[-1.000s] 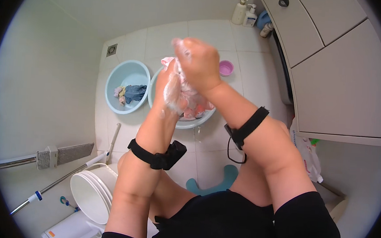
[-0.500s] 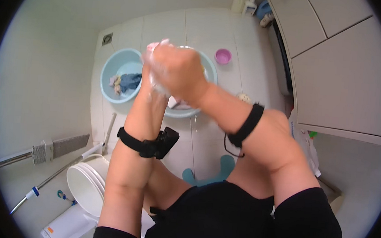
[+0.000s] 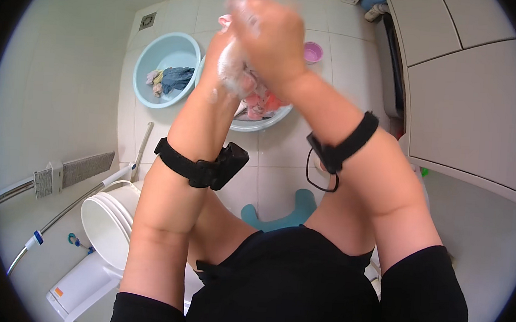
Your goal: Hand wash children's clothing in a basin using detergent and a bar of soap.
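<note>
On tiles (image 3: 350, 89), left basin (image 3: 173, 50) holds blue cloth (image 3: 177, 79), right basin (image 3: 255, 126) pink cloth (image 3: 260, 106).

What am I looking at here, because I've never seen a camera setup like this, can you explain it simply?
There's no machine, just a person's two bare hands. The camera is worn on the head, looking down through a very wide lens, so straight edges bend. Picture left is the person's left.

The left hand and right hand, close together and foamy, grip a pink cloth. The right hand is blurred. Each forearm wears a black strap.

On the tiled floor, the left basin holds blue and pale clothes. The right basin, partly hidden, holds pink fabric. A small purple bowl sits nearby.
</note>
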The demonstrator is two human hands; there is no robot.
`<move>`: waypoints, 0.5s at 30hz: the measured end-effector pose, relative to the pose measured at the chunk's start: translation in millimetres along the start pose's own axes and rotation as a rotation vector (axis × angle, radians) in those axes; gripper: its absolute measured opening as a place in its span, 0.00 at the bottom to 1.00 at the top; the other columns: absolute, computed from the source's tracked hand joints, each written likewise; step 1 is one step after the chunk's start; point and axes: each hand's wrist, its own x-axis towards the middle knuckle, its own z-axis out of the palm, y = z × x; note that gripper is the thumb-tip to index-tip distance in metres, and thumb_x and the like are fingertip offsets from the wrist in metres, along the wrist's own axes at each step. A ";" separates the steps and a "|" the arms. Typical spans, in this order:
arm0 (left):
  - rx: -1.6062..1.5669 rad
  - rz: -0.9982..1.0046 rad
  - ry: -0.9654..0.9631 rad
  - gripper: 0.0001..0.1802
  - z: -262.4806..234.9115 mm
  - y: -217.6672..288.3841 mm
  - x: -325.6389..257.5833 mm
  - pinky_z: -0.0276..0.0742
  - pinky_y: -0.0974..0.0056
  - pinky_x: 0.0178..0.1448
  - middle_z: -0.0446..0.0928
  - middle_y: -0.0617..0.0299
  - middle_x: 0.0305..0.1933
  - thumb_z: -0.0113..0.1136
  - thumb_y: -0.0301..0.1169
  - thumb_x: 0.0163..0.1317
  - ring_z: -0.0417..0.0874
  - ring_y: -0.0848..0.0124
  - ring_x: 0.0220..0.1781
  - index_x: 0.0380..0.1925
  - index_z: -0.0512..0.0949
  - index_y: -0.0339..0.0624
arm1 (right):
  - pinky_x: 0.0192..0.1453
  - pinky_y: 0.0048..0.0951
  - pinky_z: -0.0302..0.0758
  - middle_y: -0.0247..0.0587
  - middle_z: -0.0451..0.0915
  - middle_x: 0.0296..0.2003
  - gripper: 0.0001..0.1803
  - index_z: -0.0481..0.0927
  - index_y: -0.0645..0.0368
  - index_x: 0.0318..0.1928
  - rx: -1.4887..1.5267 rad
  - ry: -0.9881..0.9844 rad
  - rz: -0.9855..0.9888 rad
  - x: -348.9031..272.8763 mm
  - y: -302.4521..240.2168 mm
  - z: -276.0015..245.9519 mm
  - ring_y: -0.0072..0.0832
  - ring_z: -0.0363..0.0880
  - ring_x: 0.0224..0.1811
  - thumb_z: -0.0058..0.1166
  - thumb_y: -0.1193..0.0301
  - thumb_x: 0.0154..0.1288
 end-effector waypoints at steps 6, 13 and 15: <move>-0.077 0.017 -0.316 0.12 11.4 -3.3 -4.1 0.74 0.64 0.34 0.73 0.59 0.33 0.46 0.37 0.64 0.75 0.68 0.31 0.38 0.69 0.39 | 0.28 0.28 0.71 0.40 0.77 0.24 0.10 0.76 0.58 0.28 -0.163 -0.067 -0.097 2.7 18.2 -3.1 0.35 0.76 0.25 0.50 0.64 0.58; -0.010 -0.047 0.007 0.16 15.0 22.6 -2.4 0.76 0.62 0.43 0.74 0.56 0.42 0.45 0.39 0.65 0.77 0.65 0.41 0.42 0.69 0.37 | 0.32 0.30 0.70 0.42 0.77 0.23 0.23 0.76 0.61 0.27 0.319 -0.383 0.520 18.3 24.8 -5.9 0.31 0.75 0.26 0.53 0.50 0.53; -0.044 -0.081 -0.041 0.16 12.4 25.5 -4.0 0.76 0.62 0.46 0.74 0.55 0.43 0.46 0.39 0.65 0.77 0.65 0.42 0.43 0.69 0.37 | 0.33 0.28 0.70 0.41 0.76 0.24 0.24 0.77 0.62 0.27 0.461 -0.480 0.563 14.1 23.7 -8.0 0.28 0.74 0.28 0.56 0.49 0.50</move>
